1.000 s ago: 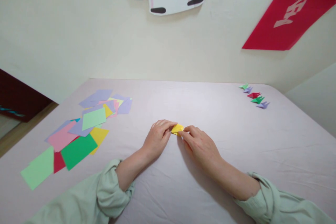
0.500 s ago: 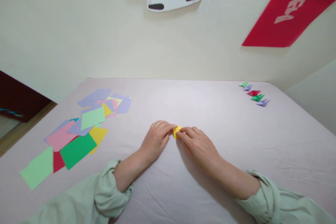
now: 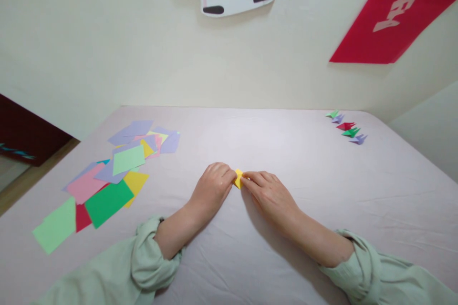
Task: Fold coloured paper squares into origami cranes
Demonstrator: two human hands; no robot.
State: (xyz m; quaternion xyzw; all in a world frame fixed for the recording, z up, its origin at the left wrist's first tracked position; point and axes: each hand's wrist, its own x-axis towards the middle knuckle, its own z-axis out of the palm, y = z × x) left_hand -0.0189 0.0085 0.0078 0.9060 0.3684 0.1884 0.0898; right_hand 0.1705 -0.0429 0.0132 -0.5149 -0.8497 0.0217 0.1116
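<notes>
Paper (image 3: 238, 177): thin, light, creases easily; we judge its edges the best hold.
Left hand (image 3: 213, 188): fingertips pinching it.
Right hand (image 3: 268, 193): fingertips pinching it.

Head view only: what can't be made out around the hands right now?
All in the head view.
yellow paper: mostly covered by fingertips of the left hand and right hand; folds hidden.
folded pieces far right: too small to tell their shape.
loose sheets: overlapping, lower ones partly hidden.
red banner: cut by the top and right edges.
</notes>
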